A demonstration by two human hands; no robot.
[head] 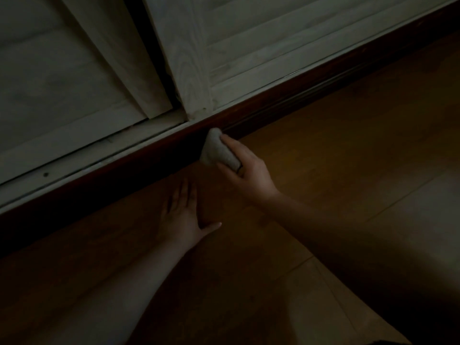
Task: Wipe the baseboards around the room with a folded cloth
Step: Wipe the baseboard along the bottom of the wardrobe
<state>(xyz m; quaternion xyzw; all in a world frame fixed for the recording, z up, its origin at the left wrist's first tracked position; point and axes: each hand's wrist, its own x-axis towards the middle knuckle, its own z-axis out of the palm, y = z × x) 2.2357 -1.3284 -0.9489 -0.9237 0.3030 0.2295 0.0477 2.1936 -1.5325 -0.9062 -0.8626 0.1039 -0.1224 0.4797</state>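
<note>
We are mid-wipe, low to the wooden floor in a very dim room. Our right hand has its grip closed around the folded cloth, a pale wad with the fingers above and the thumb beneath, and the cloth's leading end touches the dark reddish-brown baseboard just below the spot where two pale sliding doors overlap. Our left hand holds nothing: it lies flat on the floor, fingers straight and thumb spread out, near the baseboard and just left of the cloth, apparently propping us up.

How much is done is hard to judge. The baseboard runs diagonally across the whole view, from lower left to upper right, and in this light we cannot tell wiped wood from unwiped: no dust line or damp streak shows. Only this one stretch along the door track is visible, and the task covers the room, so we reckon a good deal remains, at least the length on one side of the cloth and whatever walls lie out of view. The cloth is in place and in contact, so the present stroke is under way rather than finished.
</note>
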